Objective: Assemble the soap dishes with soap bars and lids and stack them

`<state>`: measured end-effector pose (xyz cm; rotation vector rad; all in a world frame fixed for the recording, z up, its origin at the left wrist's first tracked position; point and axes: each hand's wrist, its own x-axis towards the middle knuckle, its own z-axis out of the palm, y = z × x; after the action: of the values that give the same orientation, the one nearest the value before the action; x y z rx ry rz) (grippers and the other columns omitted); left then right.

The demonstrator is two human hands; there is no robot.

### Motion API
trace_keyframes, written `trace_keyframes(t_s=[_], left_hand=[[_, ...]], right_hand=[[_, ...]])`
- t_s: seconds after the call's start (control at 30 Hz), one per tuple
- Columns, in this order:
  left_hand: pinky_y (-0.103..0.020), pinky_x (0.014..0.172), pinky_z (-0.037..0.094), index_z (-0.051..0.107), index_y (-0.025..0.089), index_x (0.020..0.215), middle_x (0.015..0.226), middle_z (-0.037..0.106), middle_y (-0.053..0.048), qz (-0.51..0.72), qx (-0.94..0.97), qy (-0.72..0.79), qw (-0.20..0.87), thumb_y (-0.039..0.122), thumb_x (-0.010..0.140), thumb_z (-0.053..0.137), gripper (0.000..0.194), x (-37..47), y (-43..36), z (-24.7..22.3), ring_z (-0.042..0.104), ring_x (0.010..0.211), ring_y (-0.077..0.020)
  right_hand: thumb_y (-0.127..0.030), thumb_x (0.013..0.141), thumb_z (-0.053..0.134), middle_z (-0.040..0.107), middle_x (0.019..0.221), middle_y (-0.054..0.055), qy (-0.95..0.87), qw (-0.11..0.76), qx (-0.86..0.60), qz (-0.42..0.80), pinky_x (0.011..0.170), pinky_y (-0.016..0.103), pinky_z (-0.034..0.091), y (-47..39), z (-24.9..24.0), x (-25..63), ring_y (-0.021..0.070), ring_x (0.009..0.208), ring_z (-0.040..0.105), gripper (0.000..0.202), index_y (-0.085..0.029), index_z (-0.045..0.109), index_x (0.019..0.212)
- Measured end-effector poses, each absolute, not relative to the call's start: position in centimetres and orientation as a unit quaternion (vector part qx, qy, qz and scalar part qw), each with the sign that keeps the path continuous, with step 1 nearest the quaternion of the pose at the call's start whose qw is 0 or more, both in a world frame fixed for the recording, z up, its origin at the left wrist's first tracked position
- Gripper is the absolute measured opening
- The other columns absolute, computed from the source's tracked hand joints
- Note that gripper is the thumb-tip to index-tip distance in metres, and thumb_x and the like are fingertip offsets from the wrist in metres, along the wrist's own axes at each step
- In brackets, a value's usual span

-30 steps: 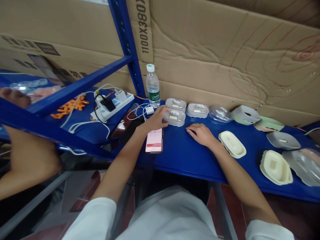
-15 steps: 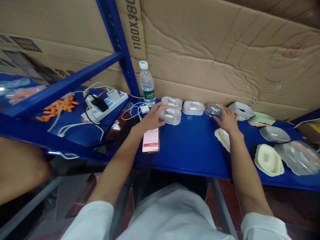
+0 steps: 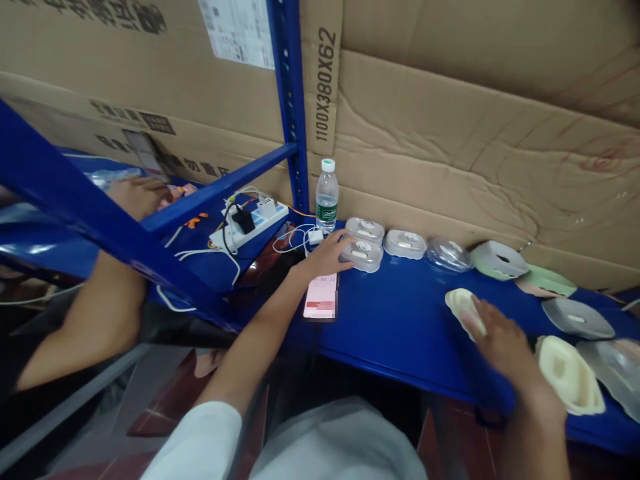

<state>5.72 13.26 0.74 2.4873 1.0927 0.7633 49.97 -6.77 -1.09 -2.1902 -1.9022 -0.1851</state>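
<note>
My left hand [image 3: 334, 255] rests with its fingers spread against the left side of a clear-lidded case [image 3: 364, 255], the front one of two at the back. My right hand [image 3: 500, 337] is blurred, its fingertips at the right edge of a small cream tray [image 3: 463, 308]; whether they grip it I cannot tell. Along the back stand another lidded case [image 3: 405, 244], a clear round-edged one [image 3: 449, 255] and a grey and green one [image 3: 499, 260]. A larger cream tray [image 3: 570, 375] lies beyond my right hand.
A phone [image 3: 321, 298] lies below my left wrist. Behind it are a water bottle [image 3: 327, 200] and a white cable. Left of the blue post [image 3: 290, 100] are a power strip [image 3: 250, 225] and another person's hand [image 3: 137, 195]. Cardboard stands behind the table.
My right hand has moved from the clear case down to the small cream tray. My left hand stays at its case. The view has shifted left, and another person's hand now shows.
</note>
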Motion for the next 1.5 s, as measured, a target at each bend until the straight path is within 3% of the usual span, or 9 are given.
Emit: trace_keyframes(t_s=[0.13, 0.33, 0.53, 0.63, 0.73, 0.97, 1.17, 1.3, 1.5], left_hand=[[-0.057, 0.126, 0.036, 0.059, 0.024, 0.139, 0.159, 0.047, -0.016, 0.282, 0.862, 0.388, 0.162, 0.054, 0.097, 0.065, 0.051, 5.8, 13.0, 0.9, 0.046, 0.151, -0.0354], [-0.058, 0.126, 0.035, 0.056, 0.022, 0.147, 0.161, 0.049, -0.017, 0.265, 0.888, 0.352, 0.136, 0.056, 0.106, 0.047, 0.054, 6.4, 11.9, 4.7, 0.045, 0.152, -0.0368], [-0.051, 0.116, 0.045, 0.063, 0.022, 0.144, 0.15, 0.064, -0.017, 0.178, 0.944, 0.263, 0.087, 0.042, 0.099, 0.066, 0.049, 14.2, 6.6, 5.1, 0.061, 0.138, -0.0347], [-0.044, 0.115, 0.045, 0.063, 0.03, 0.147, 0.158, 0.059, -0.011, 0.138, 0.966, 0.205, 0.079, 0.043, 0.098, 0.071, 0.052, 18.8, 4.8, 2.7, 0.054, 0.147, -0.0291], [-0.047, 0.105, 0.049, 0.065, 0.026, 0.145, 0.15, 0.064, -0.016, 0.108, 0.978, 0.173, 0.046, 0.034, 0.103, 0.061, 0.043, 20.3, 4.7, 1.2, 0.057, 0.143, -0.0318], [-0.04, 0.088, 0.05, 0.08, 0.024, 0.1, 0.107, 0.075, -0.013, 0.097, 0.978, 0.178, 0.05, 0.024, 0.097, 0.068, 0.013, 16.0, 7.2, 2.0, 0.067, 0.109, -0.0293], [-0.042, 0.11, 0.046, 0.079, 0.023, 0.105, 0.138, 0.064, -0.015, 0.135, 0.969, 0.177, 0.108, 0.036, 0.098, 0.072, 0.017, 14.3, 7.8, 0.9, 0.06, 0.131, -0.031], [-0.036, 0.106, 0.049, 0.077, 0.022, 0.105, 0.144, 0.06, -0.014, 0.145, 0.959, 0.184, 0.159, 0.039, 0.095, 0.077, 0.02, 13.7, 8.2, 0.3, 0.062, 0.13, -0.0281], [-0.04, 0.116, 0.043, 0.066, 0.021, 0.13, 0.149, 0.056, -0.014, 0.147, 0.938, 0.235, 0.207, 0.041, 0.091, 0.081, 0.046, 13.2, 8.5, 1.1, 0.055, 0.139, -0.0305]], right_hand=[[-0.064, 0.102, 0.039, 0.036, 0.174, 0.009, -0.705, 0.112, -0.7, -0.028, 0.125, 0.069, 0.035, -9.8, -4.5, 47.0, 0.0389, 0.162, 0.031, 0.073, -0.038, 0.03, 0.17], [-0.057, 0.104, 0.045, 0.025, 0.179, 0.005, -0.775, 0.125, -0.619, -0.008, 0.131, 0.064, 0.022, -3.1, 0.8, 47.1, 0.0324, 0.167, 0.017, 0.067, -0.038, 0.034, 0.168], [-0.057, 0.103, 0.04, 0.043, 0.167, 0.023, -0.688, 0.223, -0.68, -0.118, 0.125, 0.067, 0.032, 6.1, 1.7, 49.4, 0.0411, 0.158, 0.037, 0.076, -0.015, 0.037, 0.166], [-0.06, 0.102, 0.041, 0.046, 0.165, 0.024, -0.685, 0.235, -0.679, -0.122, 0.121, 0.07, 0.033, 6.6, -0.8, 48.9, 0.0435, 0.155, 0.04, 0.073, -0.022, 0.042, 0.164], [-0.063, 0.1, 0.044, 0.05, 0.16, 0.022, -0.674, 0.257, -0.684, -0.11, 0.117, 0.063, 0.042, 5.9, -2.0, 49.0, 0.0394, 0.15, 0.047, 0.068, -0.031, 0.048, 0.16], [-0.069, 0.095, 0.048, 0.053, 0.147, 0.027, -0.668, 0.255, -0.69, -0.116, 0.111, 0.06, 0.046, 7.3, -2.6, 51.6, 0.0428, 0.144, 0.05, 0.076, -0.026, 0.054, 0.157], [-0.068, 0.097, 0.052, 0.029, 0.172, 0.024, -0.675, 0.208, -0.702, -0.088, 0.121, 0.058, 0.038, 7.5, -2.5, 52.4, 0.0386, 0.16, 0.031, 0.082, -0.025, 0.04, 0.166], [-0.061, 0.099, 0.056, 0.046, 0.165, 0.023, -0.695, 0.288, -0.658, -0.041, 0.127, 0.043, 0.035, 7.2, -1.5, 52.7, 0.0311, 0.155, 0.043, 0.074, -0.018, 0.052, 0.16], [-0.068, 0.094, 0.062, 0.055, 0.162, 0.013, -0.661, 0.376, -0.65, -0.011, 0.129, 0.05, 0.035, 6.9, -1.2, 52.2, 0.0294, 0.152, 0.049, 0.071, -0.025, 0.062, 0.151]])
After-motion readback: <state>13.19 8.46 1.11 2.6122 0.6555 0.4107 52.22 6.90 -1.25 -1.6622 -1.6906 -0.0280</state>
